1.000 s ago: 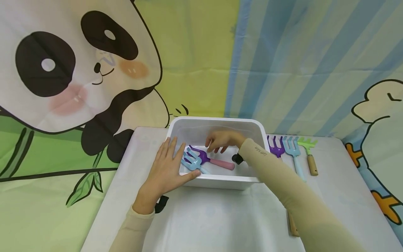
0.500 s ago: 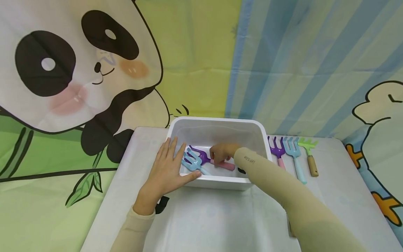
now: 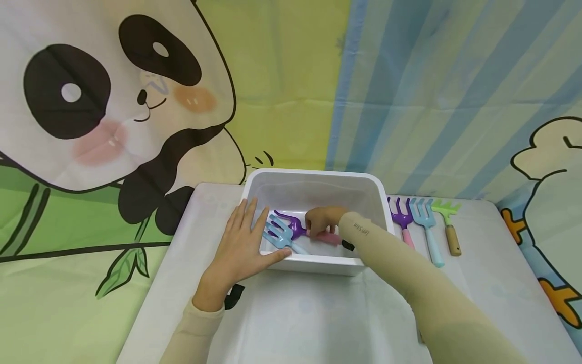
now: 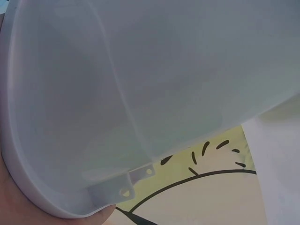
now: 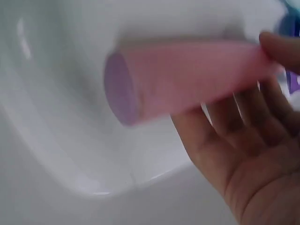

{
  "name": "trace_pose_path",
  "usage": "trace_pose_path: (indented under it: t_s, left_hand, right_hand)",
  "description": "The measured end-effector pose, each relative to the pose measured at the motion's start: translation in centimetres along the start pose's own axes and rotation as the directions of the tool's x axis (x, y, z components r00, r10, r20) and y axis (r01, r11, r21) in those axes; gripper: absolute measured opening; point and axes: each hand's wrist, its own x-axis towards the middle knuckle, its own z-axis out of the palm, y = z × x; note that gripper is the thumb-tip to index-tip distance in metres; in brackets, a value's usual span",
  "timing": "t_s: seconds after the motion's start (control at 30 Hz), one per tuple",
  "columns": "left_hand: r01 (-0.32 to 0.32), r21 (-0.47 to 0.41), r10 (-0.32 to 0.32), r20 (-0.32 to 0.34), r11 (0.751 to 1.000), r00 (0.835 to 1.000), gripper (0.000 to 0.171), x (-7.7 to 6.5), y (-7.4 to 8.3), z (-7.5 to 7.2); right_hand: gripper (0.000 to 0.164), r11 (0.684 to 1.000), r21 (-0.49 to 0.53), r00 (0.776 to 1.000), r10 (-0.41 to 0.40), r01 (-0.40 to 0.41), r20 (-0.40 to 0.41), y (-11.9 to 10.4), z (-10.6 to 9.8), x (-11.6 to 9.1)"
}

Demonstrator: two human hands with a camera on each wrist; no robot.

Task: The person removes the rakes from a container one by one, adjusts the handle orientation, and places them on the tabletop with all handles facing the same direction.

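Note:
My right hand (image 3: 320,221) reaches into a white plastic bin (image 3: 313,173) and grips the pink handle of a purple hand fork (image 3: 296,229). Seen from the right wrist, the thumb and fingers hold the pink handle (image 5: 187,77) toward the fork's head, the blunt end facing the camera. A light blue hand fork (image 3: 280,235) lies beside it, its tines overlapping the purple ones. With fingers straight and spread, my left hand (image 3: 238,247) rests over the bin's left front corner. The bin's outer wall (image 4: 140,93) fills most of the left wrist view.
Right of the bin, a purple fork with a pink handle (image 3: 402,219), a light blue fork (image 3: 425,220) and a green rake with a wooden handle (image 3: 447,209) lie side by side. A patterned cloth (image 3: 282,91) hangs behind the white table (image 3: 318,318).
My right hand has come down from above the bin floor and taken hold of the purple fork's pink handle. That fork has shifted slightly right. My left hand stays put.

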Motion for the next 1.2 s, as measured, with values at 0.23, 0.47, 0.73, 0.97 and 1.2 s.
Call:
trace_pose_path:
  t_s: [0.23,0.47,0.73,0.97,1.2]
  left_hand:
    - [-0.005,-0.006,0.005,-0.002,1.0,1.0,0.114,0.0,0.0,-0.1]
    - [0.002,-0.008,-0.002,0.004,1.0,1.0,0.115,0.0,0.0,-0.1]
    - [-0.007,-0.006,0.007,-0.012,1.0,1.0,0.114,0.2,-0.1,-0.1]
    - [-0.009,-0.01,0.009,-0.012,1.0,1.0,0.113,0.3,-0.1,-0.1]
    - [-0.014,-0.013,0.014,-0.013,1.0,1.0,0.113,0.2,-0.1,-0.1]
  right_hand:
    - [0.046,0.963,0.265,0.981,0.001,-0.054,0.196,0.6,-1.0,-0.3]
    - [0.05,0.932,0.349,0.961,-0.003,-0.098,0.278,0.7,-2.1,-0.6]
    - [0.048,0.927,0.368,0.961,-0.038,-0.068,0.273,0.2,-3.4,-2.3]
    - [0.043,0.933,0.357,0.974,-0.045,-0.038,0.222,0.2,-4.8,-4.1]
    - [0.04,0.976,0.217,0.995,-0.016,-0.006,0.1,-0.7,-5.9,-6.2]
